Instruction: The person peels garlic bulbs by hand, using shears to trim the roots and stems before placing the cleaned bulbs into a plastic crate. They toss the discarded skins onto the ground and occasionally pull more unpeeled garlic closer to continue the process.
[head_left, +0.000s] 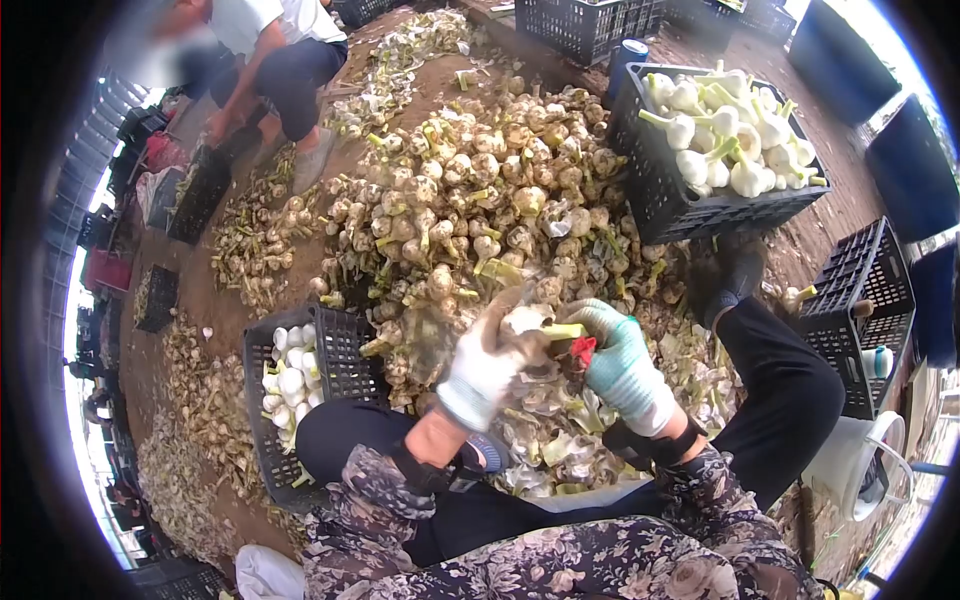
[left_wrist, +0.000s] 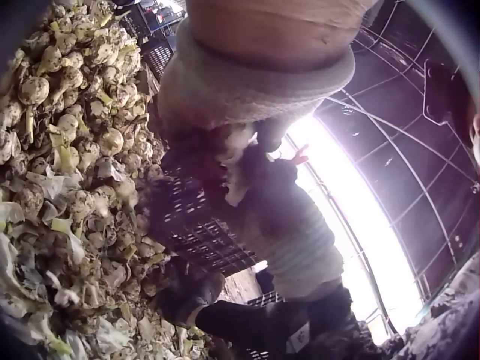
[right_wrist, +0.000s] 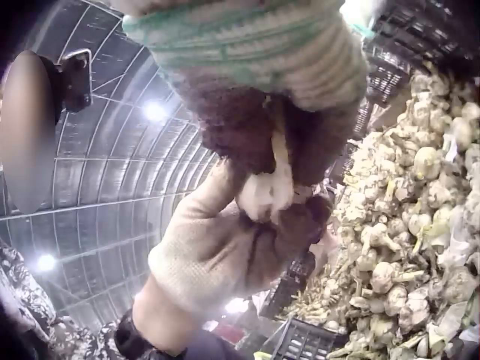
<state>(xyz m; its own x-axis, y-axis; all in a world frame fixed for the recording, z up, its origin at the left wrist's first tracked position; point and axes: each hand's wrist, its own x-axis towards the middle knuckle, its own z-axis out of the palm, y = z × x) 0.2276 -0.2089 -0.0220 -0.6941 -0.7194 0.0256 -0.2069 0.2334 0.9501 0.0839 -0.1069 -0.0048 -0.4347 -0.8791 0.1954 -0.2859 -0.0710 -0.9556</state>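
My left hand (head_left: pixel 487 362), in a dirty white glove, grips a garlic bulb (head_left: pixel 526 321) whose pale green stem (head_left: pixel 563 331) points right. Against that stem my right hand (head_left: pixel 620 360), in a teal glove, holds a small red-handled cutter (head_left: pixel 582 348). In the right wrist view the bulb (right_wrist: pixel 268 192) sits pinched between both gloves, the left glove (right_wrist: pixel 217 255) below. From the left wrist, the left glove's cuff (left_wrist: pixel 255 82) fills the top and the right glove (left_wrist: pixel 289 225) shows beyond it.
A big heap of unpeeled garlic (head_left: pixel 470 190) lies on the dirt floor ahead. A black crate of cleaned white bulbs (head_left: pixel 715 140) stands at right, another (head_left: pixel 300 385) by my left knee, an empty one (head_left: pixel 865 310) far right. Another person (head_left: pixel 270 60) crouches at upper left.
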